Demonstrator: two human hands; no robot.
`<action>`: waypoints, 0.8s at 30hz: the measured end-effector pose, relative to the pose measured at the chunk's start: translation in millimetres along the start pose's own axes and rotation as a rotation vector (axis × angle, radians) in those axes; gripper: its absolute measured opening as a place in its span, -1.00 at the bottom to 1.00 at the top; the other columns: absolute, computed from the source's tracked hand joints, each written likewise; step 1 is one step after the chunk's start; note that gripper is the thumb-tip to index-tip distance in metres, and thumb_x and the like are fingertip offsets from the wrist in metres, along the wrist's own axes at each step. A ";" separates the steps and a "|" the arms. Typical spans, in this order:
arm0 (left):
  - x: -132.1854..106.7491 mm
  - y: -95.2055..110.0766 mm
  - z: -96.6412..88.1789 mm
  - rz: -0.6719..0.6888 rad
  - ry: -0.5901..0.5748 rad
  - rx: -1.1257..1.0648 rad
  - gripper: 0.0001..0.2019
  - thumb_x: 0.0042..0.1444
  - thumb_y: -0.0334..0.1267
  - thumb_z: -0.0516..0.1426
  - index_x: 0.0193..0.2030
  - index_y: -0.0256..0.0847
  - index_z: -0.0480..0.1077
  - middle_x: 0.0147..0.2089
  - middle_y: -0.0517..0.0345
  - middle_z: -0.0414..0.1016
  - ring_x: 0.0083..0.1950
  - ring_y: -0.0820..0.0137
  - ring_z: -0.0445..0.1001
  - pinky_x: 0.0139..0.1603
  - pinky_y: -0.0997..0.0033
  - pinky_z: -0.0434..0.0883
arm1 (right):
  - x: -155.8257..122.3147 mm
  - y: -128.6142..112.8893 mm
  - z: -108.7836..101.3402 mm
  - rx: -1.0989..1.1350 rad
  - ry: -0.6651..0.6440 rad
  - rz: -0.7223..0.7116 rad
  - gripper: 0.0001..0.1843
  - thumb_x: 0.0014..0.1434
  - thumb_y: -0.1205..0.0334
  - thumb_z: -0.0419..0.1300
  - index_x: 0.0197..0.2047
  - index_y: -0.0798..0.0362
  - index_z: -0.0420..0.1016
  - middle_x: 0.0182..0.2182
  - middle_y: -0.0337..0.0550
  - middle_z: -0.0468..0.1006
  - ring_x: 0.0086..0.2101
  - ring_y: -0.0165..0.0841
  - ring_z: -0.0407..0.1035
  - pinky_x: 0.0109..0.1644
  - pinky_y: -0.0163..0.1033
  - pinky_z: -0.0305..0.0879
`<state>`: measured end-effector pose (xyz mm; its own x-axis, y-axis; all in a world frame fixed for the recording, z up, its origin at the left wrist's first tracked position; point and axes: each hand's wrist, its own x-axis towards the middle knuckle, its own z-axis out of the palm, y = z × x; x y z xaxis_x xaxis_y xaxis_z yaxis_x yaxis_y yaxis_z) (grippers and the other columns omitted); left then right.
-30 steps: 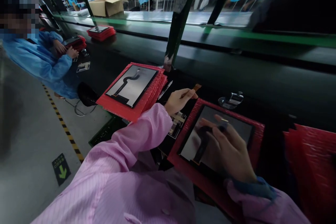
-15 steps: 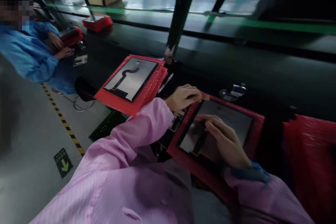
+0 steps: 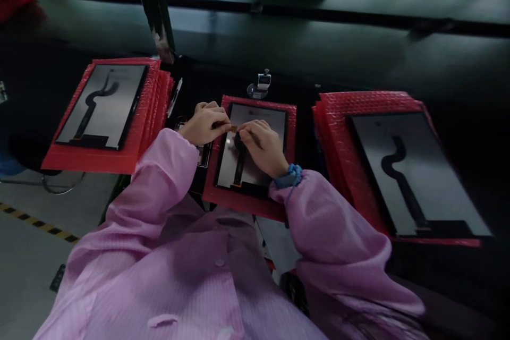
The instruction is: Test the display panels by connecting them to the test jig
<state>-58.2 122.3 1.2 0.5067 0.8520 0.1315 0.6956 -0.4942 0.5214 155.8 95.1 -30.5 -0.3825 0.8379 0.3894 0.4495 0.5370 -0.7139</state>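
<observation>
In the head view, a small orange-brown strip (image 3: 234, 128) is pinched by the left hand (image 3: 205, 125) over a grey rectangular panel (image 3: 228, 164) on red bubble wrap (image 3: 243, 202); a black ribbon (image 3: 239, 162) is partly covered by the right hand (image 3: 265, 146), grip unclear.

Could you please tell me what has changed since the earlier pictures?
The left hand, still pinching the small gold-coloured strip, has moved rightward from beside the middle panel to over it, close to the right hand. The view has swung right, bringing another panel into sight at right. The middle panel still lies on its red wrap.
</observation>
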 end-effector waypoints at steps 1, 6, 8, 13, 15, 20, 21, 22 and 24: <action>0.0 0.9 0.3 0.002 -0.009 -0.004 -0.84 0.26 -0.25 0.14 -0.24 -0.15 0.57 -0.19 0.13 0.59 0.02 0.23 0.44 0.23 0.09 0.09 | 0.3 0.3 0.3 -0.005 0.003 -0.004 -0.69 0.41 0.07 -0.01 -0.36 -0.02 0.32 -0.28 -0.09 0.56 -0.20 -0.24 0.38 -0.01 -0.08 0.32; 0.0 3.7 1.7 0.010 -0.035 -0.025 -0.84 0.23 -0.27 0.15 -0.24 -0.14 0.59 -0.21 0.13 0.61 0.02 0.22 0.45 0.22 0.07 0.06 | 1.2 2.1 1.7 -0.057 -0.005 -0.030 -0.69 0.43 0.08 -0.04 -0.34 -0.02 0.31 -0.30 -0.09 0.53 -0.23 -0.23 0.35 -0.03 -0.09 0.29; -0.3 4.7 2.0 0.011 -0.038 -0.034 -0.85 0.21 -0.29 0.15 -0.27 -0.14 0.58 -0.23 0.14 0.60 0.02 0.22 0.45 0.23 0.06 0.05 | 1.1 3.0 2.3 -0.091 -0.006 -0.038 -0.69 0.43 0.07 -0.04 -0.34 -0.03 0.30 -0.30 -0.09 0.52 -0.22 -0.23 0.34 -0.02 -0.09 0.28; -0.3 6.4 3.0 0.004 -0.035 -0.053 -0.86 0.20 -0.30 0.15 -0.30 -0.15 0.55 -0.24 0.16 0.58 0.02 0.23 0.44 0.24 0.07 0.04 | 0.3 3.9 3.6 -0.098 0.000 -0.048 -0.67 0.44 0.06 -0.05 -0.34 -0.03 0.29 -0.31 -0.09 0.51 -0.22 -0.22 0.34 -0.03 -0.08 0.29; 0.2 6.4 3.2 0.000 -0.032 -0.055 -0.87 0.21 -0.30 0.15 -0.30 -0.16 0.54 -0.23 0.17 0.58 0.02 0.23 0.44 0.24 0.08 0.04 | 0.0 3.7 3.8 -0.086 -0.001 -0.055 -0.67 0.45 0.04 -0.06 -0.33 -0.03 0.30 -0.30 -0.09 0.52 -0.22 -0.23 0.34 -0.03 -0.08 0.29; 1.0 5.7 2.9 0.009 -0.042 -0.063 -0.88 0.21 -0.32 0.15 -0.29 -0.16 0.54 -0.24 0.18 0.56 0.02 0.24 0.44 0.25 0.08 0.03 | -0.3 3.6 4.1 -0.103 0.000 -0.044 -0.65 0.46 0.02 -0.08 -0.33 -0.03 0.29 -0.29 -0.09 0.53 -0.23 -0.24 0.35 -0.03 -0.08 0.29; 1.0 5.7 2.8 0.011 -0.045 -0.062 -0.87 0.22 -0.33 0.14 -0.29 -0.16 0.54 -0.23 0.17 0.56 0.02 0.24 0.44 0.24 0.08 0.03 | -0.3 3.8 4.1 -0.109 0.007 -0.043 -0.65 0.46 0.02 -0.08 -0.33 -0.03 0.29 -0.29 -0.09 0.53 -0.23 -0.24 0.34 -0.03 -0.08 0.29; 1.0 5.8 2.6 0.013 -0.045 -0.064 -0.87 0.22 -0.33 0.14 -0.28 -0.17 0.54 -0.23 0.17 0.55 0.03 0.23 0.44 0.24 0.07 0.03 | -0.4 3.9 4.0 -0.114 0.011 -0.042 -0.65 0.46 0.03 -0.08 -0.33 -0.03 0.28 -0.30 -0.09 0.52 -0.23 -0.24 0.34 -0.03 -0.08 0.29; 0.9 6.3 2.5 0.013 -0.040 -0.077 -0.86 0.23 -0.33 0.13 -0.27 -0.17 0.54 -0.23 0.17 0.55 0.03 0.23 0.44 0.24 0.08 0.04 | -0.5 3.9 3.9 -0.117 0.012 -0.038 -0.66 0.45 0.04 -0.07 -0.33 -0.03 0.27 -0.31 -0.10 0.51 -0.24 -0.24 0.33 -0.03 -0.08 0.28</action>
<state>-52.1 119.5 2.4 0.5366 0.8372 0.1057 0.6484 -0.4892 0.5833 154.6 96.4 -35.7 -0.3916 0.8175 0.4223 0.5263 0.5754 -0.6260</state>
